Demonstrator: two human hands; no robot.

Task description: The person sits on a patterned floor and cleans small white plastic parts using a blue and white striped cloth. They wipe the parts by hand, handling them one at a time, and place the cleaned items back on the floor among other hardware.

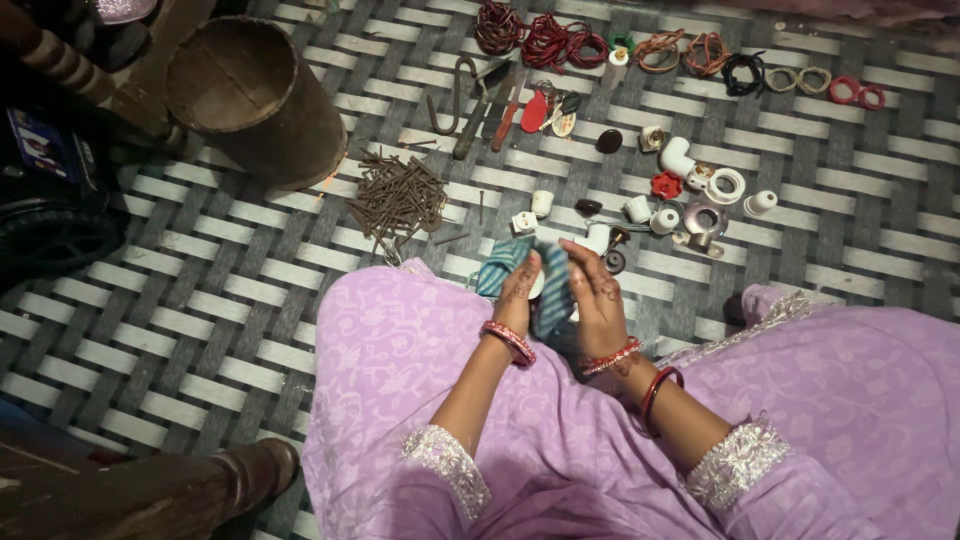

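Left hand: the left hand (pixel 517 296) is raised over the lap, fingers curled shut around a striped teal-and-blue cloth (pixel 512 262); a small white round piece shows at its fingertips, too blurred to identify.
Right hand: the right hand (pixel 596 295) faces the left, fingers closed on the lower fold of the same cloth; the two hands sit just beside each other with the cloth pinched between them.
Cloth position: held above the knees, upper end trailing left past the left hand's fingers, lower end hanging between the palms; motion blur hides its exact edges.
Wrists: red-and-pink bangles (pixel 509 343) on the left wrist, red bangles on the right.
Clothing: lilac patterned fabric garment (pixel 400 350) covers the lap, with silver-trimmed cuffs.
Surface: grey-and-white woven strap surface (pixel 200 330) under everything.
Near items: a heap of rusty brown nails (pixel 398 197) lies to the left of the hands, apart from them; small white ceramic and plastic fittings (pixel 690 190) are scattered just ahead of the hands.
Far items: coils of red and dark wire (pixel 540 40) along the top edge; several hand tools with dark and red handles (pixel 490 105) below them.
Left edge: a round dark brown wooden vessel (pixel 255 95) lies tipped on its side, well apart from the hands.
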